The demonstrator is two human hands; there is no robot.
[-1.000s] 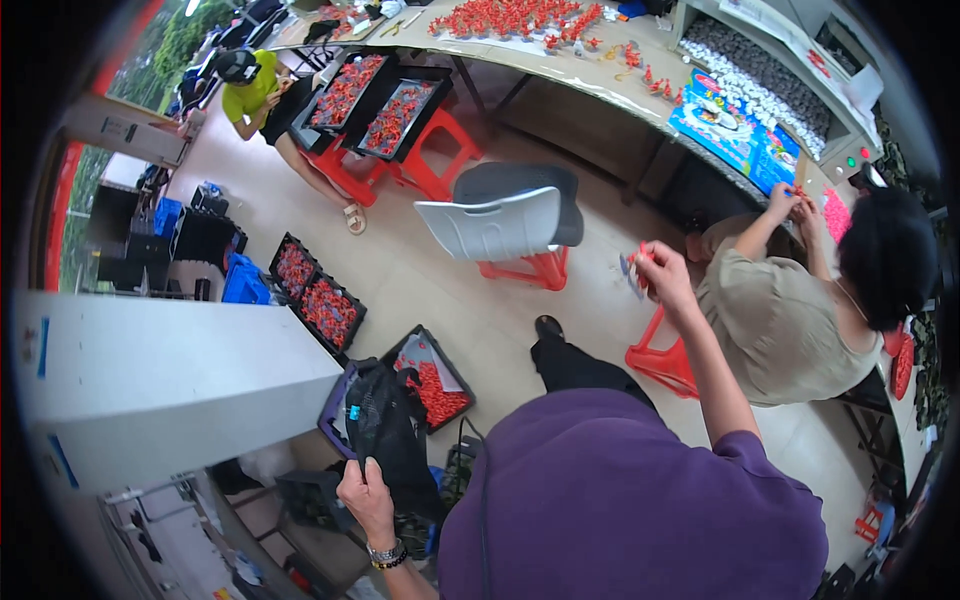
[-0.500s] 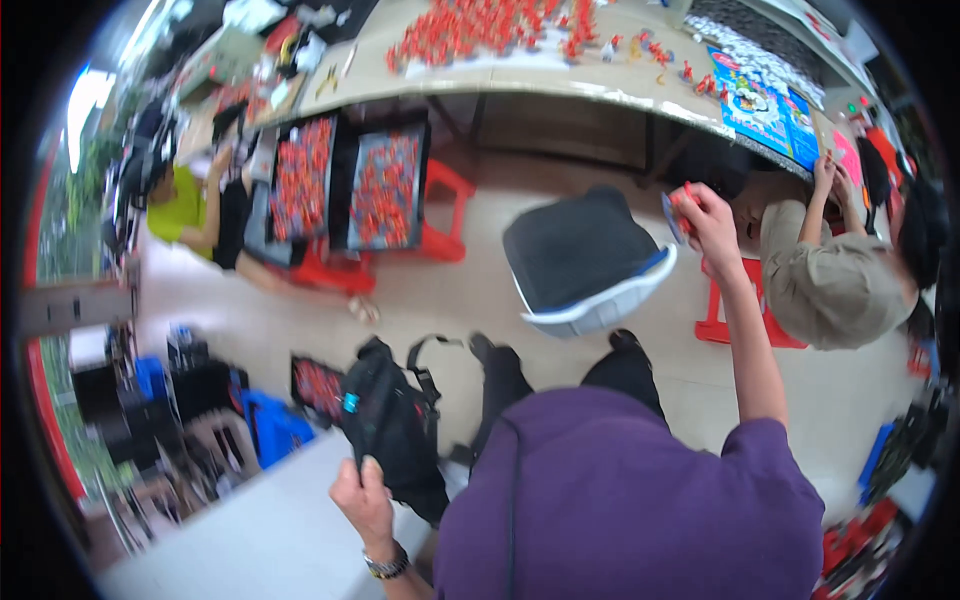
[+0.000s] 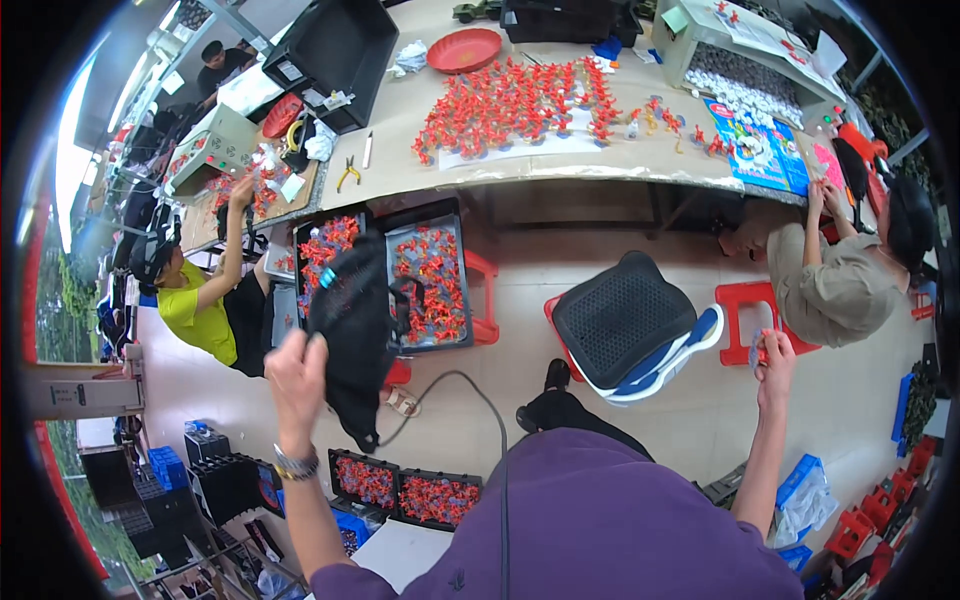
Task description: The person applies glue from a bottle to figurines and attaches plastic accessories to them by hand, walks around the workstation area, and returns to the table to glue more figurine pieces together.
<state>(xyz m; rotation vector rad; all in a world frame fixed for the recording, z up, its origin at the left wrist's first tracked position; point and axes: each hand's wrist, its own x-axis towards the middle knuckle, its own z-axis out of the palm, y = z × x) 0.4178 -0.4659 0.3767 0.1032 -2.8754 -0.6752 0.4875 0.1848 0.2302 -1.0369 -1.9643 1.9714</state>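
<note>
A black bag (image 3: 352, 335), apparently a backpack with straps, hangs in my closed left hand (image 3: 297, 375); its upper end is in my fist. In front of it, partly hidden, are trays of small red figures (image 3: 430, 270) on red stools. My right hand (image 3: 777, 368), raised at the right, pinches a small red piece (image 3: 758, 345) with a greyish part, probably one of these figures. Just left of that hand stands a black-cushioned seat (image 3: 630, 320) with a white-and-blue back edge, on a red stool.
The long workbench (image 3: 560, 172) ahead bears many red figures, pliers (image 3: 349, 174), a red dish (image 3: 464, 50) and black bins. A co-worker in yellow (image 3: 205, 315) sits at left, another in khaki (image 3: 835, 285) at right. More figure trays (image 3: 438, 498) lie near my left side.
My left hand has lifted the bag up and forward from beside the white table. The right hand has come lower and nearer to me with the red piece. My view has turned and shifted.
</note>
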